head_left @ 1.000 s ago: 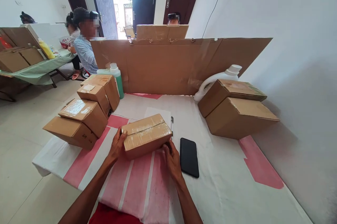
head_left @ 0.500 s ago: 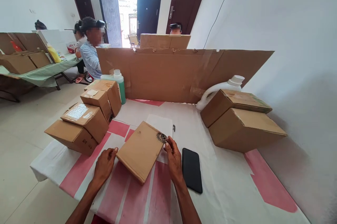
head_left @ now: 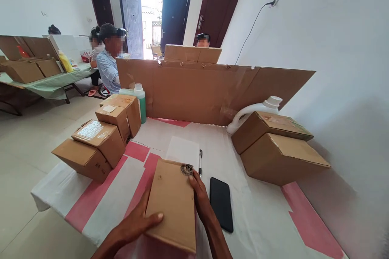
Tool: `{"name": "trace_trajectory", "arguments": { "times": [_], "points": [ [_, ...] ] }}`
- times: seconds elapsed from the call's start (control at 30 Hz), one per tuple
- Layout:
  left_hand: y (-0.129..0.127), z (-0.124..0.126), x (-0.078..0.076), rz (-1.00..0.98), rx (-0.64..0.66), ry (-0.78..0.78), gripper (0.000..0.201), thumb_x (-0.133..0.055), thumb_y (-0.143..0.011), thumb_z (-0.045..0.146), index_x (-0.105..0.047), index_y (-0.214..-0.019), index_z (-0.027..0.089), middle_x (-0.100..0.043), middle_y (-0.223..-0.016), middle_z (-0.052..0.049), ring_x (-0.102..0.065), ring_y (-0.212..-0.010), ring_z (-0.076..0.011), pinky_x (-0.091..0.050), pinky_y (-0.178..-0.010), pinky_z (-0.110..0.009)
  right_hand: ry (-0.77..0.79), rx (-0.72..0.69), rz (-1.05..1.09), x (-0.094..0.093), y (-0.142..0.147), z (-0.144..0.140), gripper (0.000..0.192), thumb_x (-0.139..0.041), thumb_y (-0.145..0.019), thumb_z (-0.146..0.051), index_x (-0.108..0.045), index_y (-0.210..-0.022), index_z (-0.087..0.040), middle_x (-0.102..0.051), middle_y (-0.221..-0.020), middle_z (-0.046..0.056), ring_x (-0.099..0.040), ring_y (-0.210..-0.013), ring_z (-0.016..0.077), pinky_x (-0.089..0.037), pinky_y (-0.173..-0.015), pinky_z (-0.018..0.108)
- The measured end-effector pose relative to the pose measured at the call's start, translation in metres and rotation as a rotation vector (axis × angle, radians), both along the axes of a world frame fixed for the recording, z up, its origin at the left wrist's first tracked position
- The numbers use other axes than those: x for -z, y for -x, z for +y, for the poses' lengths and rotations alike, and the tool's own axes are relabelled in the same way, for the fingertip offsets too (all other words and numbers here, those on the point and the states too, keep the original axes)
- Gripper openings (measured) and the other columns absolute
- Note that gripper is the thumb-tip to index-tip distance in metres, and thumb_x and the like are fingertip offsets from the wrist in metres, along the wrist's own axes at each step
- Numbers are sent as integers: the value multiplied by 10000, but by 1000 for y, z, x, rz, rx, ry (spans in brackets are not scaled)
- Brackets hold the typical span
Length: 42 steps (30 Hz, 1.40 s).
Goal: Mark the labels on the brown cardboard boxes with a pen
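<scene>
At the near edge of the table [head_left: 267, 226], both hands hold a cardboard box [head_left: 173, 204] tipped up so a plain broad face shows, with a dark scuffed mark at its far right corner. The left hand [head_left: 133, 224] grips the box's near left side, thumb laid across the face and fingers closed underneath. The right hand [head_left: 202, 202] clasps the right edge, fingers wrapped behind it. Just right of that hand lies a black phone [head_left: 221, 203] flat on the pink-and-white cloth. Beyond the box lie a white sheet of paper [head_left: 184, 150] and a pen [head_left: 200, 157] beside it. Toward the left edge stands a cluster of small cartons [head_left: 100, 137], a green bottle [head_left: 140, 103] behind them. Near the right edge sit two larger cartons [head_left: 279, 149], a white jug [head_left: 258, 109] behind. A cardboard screen [head_left: 197, 93] stands along the far edge.
</scene>
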<state>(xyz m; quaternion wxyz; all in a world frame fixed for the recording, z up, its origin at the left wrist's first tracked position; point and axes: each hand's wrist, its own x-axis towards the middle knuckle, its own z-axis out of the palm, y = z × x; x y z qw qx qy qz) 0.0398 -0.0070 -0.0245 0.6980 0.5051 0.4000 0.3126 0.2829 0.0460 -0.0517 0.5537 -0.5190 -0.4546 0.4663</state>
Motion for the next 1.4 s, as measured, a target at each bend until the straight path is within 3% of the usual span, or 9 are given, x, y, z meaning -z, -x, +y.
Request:
{"name": "trace_trajectory", "arguments": {
  "times": [0.13, 0.23, 0.4, 0.57, 0.67, 0.77, 0.87, 1.1, 1.4],
  "points": [
    [8, 1, -7, 237, -262, -60, 904, -593, -892, 667, -224, -1595, 234, -331, -1638, -182, -369, -1498, -342, -327, -1217, -546, 127, -37, 137, -4, 8, -30, 624, -681, -840, -604, -623, -1354, -253, -657, -1398, 106, -606, -1277, 360, -500, -1051, 490],
    [-1, 26, -34, 539, -441, -394, 880, -666, -868, 588, -270, -1586, 270, -359, -1610, -151, -337, -1498, -347, -302, -1207, -562, 138, -100, 109, -6, 22, -42, 673, -677, -842, -601, -557, -1414, -268, -625, -1435, 112, -630, -1242, 357, -525, -1023, 480],
    [-39, 48, -70, 877, -261, -692, 354, -732, -817, 550, -740, -1008, 252, -715, -1064, -84, -643, -1052, -325, -420, -992, -532, 103, -114, 42, -19, 35, -55, 697, -691, -821, -612, -535, -1426, -303, -553, -1509, 95, -591, -1297, 356, -540, -1014, 466],
    [-52, 40, -57, 958, -239, -720, 329, -688, -849, 564, -708, -816, 237, -707, -906, -57, -658, -955, -302, -396, -920, -493, 84, -55, -53, -25, 20, -55, 550, -558, -915, -628, -607, -1348, -294, -598, -1461, 74, -564, -1338, 301, -488, -1080, 428],
    [-49, 42, -48, 985, -249, -683, 329, -668, -857, 543, -684, -754, 231, -695, -870, -50, -658, -911, -289, -391, -891, -475, 152, 154, -391, -18, -2, -29, 519, -474, -920, -671, -694, -1077, -228, -757, -1097, 132, -703, -1058, 316, -554, -896, 432],
    [-52, 49, -44, 1009, -243, -608, 336, -661, -853, 524, -663, -702, 224, -695, -868, -50, -655, -898, -288, -386, -881, -475, 290, 288, -653, -6, -24, 10, 366, -624, -822, -602, -580, -713, -256, -722, -743, 145, -715, -819, 353, -527, -739, 455],
    [-58, 52, -39, 1055, -205, -579, 348, -656, -854, 533, -670, -706, 218, -705, -888, -75, -654, -934, -322, -382, -891, -497, 351, 337, -671, 5, -36, 42, 355, -722, -742, -443, -435, -604, -286, -703, -708, 171, -712, -864, 390, -497, -742, 478],
    [-41, 48, -34, 914, 38, -758, 712, -675, -748, 783, -645, -1195, 230, -691, -1152, -107, -603, -1086, -342, -376, -954, -488, 334, 183, -425, 3, -44, 46, 398, -711, -741, -499, -452, -554, -264, -574, -499, 24, -647, -574, 235, -439, -527, 310],
    [-35, 48, -32, 889, 76, -808, 733, -739, -668, 792, -623, -1119, 225, -659, -1078, -70, -590, -996, -300, -374, -907, -444, 196, 34, 151, -39, 0, -29, 404, -772, -764, -579, -626, -868, -217, -673, -658, 2, -555, -435, 129, -350, -380, 227]
  ]
}}
